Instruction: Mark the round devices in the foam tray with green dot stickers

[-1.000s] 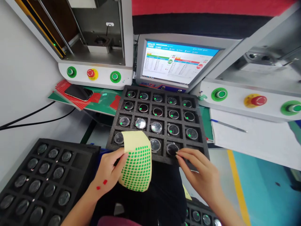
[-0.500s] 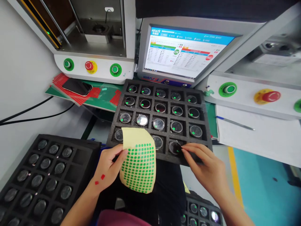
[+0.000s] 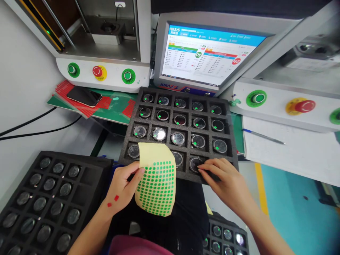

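Observation:
My left hand (image 3: pixel 122 187) pinches a yellow backing sheet (image 3: pixel 156 179) covered with rows of small green dot stickers, held over the near edge of a black foam tray (image 3: pixel 227 106). The tray holds round glass-faced discs in square cells; several carry a green dot. My right hand (image 3: pixel 227 182) rests on the tray's near right corner, its fingertips on the disc (image 3: pixel 196 163) in the front row. Two small red stickers sit on the back of my left hand.
A second foam tray (image 3: pixel 87 177) of discs lies at my left, a third (image 3: pixel 225 237) below my right arm. Behind stand a monitor (image 3: pixel 209 55), two test machines with green and red buttons (image 3: pixel 97 71), a phone (image 3: pixel 83 95) and a pen (image 3: pixel 264 137) on white paper.
The view has shifted slightly downward. My right hand's fingers have stayed on the front-row disc, sliding a little left; my left hand still holds the sticker sheet.

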